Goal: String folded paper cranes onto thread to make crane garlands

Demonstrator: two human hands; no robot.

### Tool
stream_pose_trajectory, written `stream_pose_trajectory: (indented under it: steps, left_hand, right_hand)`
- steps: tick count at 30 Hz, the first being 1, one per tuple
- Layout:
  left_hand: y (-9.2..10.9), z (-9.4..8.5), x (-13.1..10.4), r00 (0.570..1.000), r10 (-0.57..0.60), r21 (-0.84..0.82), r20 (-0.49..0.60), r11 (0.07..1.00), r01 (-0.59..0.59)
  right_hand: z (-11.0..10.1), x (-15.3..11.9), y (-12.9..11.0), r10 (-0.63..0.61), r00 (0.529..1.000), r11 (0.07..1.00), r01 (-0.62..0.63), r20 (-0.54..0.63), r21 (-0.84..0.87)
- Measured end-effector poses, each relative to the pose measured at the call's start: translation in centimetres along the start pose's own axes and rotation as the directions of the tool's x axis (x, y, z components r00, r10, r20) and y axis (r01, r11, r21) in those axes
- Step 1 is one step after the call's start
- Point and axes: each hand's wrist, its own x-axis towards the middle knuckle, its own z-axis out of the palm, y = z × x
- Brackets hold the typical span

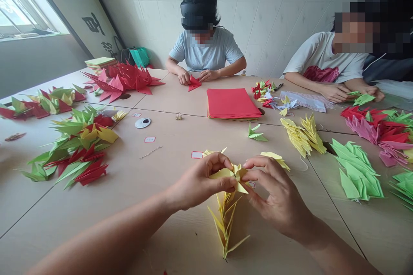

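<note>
Over the near middle of the table, both of my hands pinch one yellow folded paper crane (pixel 239 173). My left hand (pixel 206 178) has its thumb and fingers closed on the crane's left side. My right hand (pixel 277 189) grips the right side between thumb and fingertips. Directly below hangs or lies a stacked row of yellow paper cranes (pixel 225 223), running toward me; its upper end is partly hidden by the held crane. More yellow folded paper (pixel 275 159) lies just behind my right hand.
A stack of red paper (pixel 234 102) lies ahead, with a green crane (pixel 257 132) nearer. Strings of coloured cranes cover the left (pixel 74 142); green (pixel 358 172) and yellow bundles (pixel 303 135) lie right. Two people (pixel 206 47) fold paper across the table. An oval sticker (pixel 143 123) is left.
</note>
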Motion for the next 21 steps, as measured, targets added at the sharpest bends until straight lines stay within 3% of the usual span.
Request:
stream_pose_trajectory:
  steps: [9,15,21]
  left_hand:
    - [-0.72,0.09,0.24,0.999,0.014,-0.034,-0.044,0.999,-0.015]
    - [-0.62,0.06,0.16,0.999,0.019,-0.013,-0.03,1.0,-0.019]
    - [-0.46,0.37,-0.05,0.997,0.08,0.097,-0.003,0.992,-0.08]
  right_hand:
    - [0.55,0.19,-0.63,-0.074,0.994,0.996,0.068,-0.083,-0.063]
    - [0.52,0.31,-0.47,-0.049,0.995,0.998,0.046,-0.083,-0.036]
    - [0.62,0.17,-0.42,-0.047,0.993,0.998,0.041,-0.112,-0.051]
